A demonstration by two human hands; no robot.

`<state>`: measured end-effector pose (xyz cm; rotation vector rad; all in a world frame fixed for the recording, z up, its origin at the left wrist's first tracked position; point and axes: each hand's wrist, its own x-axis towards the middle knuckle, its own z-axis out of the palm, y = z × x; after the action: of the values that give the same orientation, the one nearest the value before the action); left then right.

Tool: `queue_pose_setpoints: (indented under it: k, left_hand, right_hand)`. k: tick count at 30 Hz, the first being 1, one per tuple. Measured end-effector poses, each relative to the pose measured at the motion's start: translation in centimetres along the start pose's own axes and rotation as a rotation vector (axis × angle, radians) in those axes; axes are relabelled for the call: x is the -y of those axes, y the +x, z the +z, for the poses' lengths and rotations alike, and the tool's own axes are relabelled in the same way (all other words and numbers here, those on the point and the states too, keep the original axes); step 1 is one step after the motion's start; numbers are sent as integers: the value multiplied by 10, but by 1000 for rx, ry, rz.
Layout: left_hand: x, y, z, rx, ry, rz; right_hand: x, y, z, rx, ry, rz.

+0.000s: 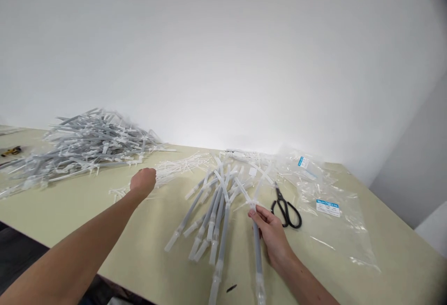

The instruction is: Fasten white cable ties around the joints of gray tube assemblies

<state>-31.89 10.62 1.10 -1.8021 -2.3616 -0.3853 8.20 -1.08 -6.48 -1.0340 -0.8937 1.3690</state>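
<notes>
My right hand is closed around the grey stem of a Y-shaped plastic tube, just below its fork, with thin white tie ends sticking out near the joint. Far out to the left, my left hand is curled over the near-left part of a spread of white cable ties. Its fingertips point away, so what they pinch is hidden. Between the hands lies a bunch of similar Y-shaped tubes, forks pointing to the back. Black-handled scissors rest just right of the held tube.
A large heap of grey and clear tubes fills the back left. Clear plastic bags with blue-and-white labels lie on the right of the table. A yellow-and-black tool is at the far left. A white wall rises behind.
</notes>
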Motion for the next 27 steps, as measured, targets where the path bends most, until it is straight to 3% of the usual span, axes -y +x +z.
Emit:
queue_pose_setpoints:
  k: [3, 6, 8, 11, 14, 16, 22, 27]
  left_hand:
    - [-20, -1, -19, -79, -162, -16]
    - [-55, -8, -36, -114, -391, 21]
    - [-83, -22, -43, -50, -574, 59]
    - [-126, -58, -47, 137, -877, 136]
    - [-161, -101, -43, 328, -1154, 197]
    - [-180, -124, -36, 635, -1738, 23]
    - [-223, -151, -10, 749, -1953, -35]
    - [-241, -154, 5, 760, -2012, -2]
  right_hand:
    - [3, -1, 0, 21, 65, 33]
    - [8, -2, 0, -13, 86, 29]
    - [13, -3, 0, -43, 79, 4]
    - [20, -7, 0, -21, 131, -24]
    - [27, -10, 0, 24, 251, -34]
    - [30, -11, 0, 45, 321, -34]
    - [35, -15, 1, 139, 401, -37]
    - [34, -16, 2, 86, 199, -162]
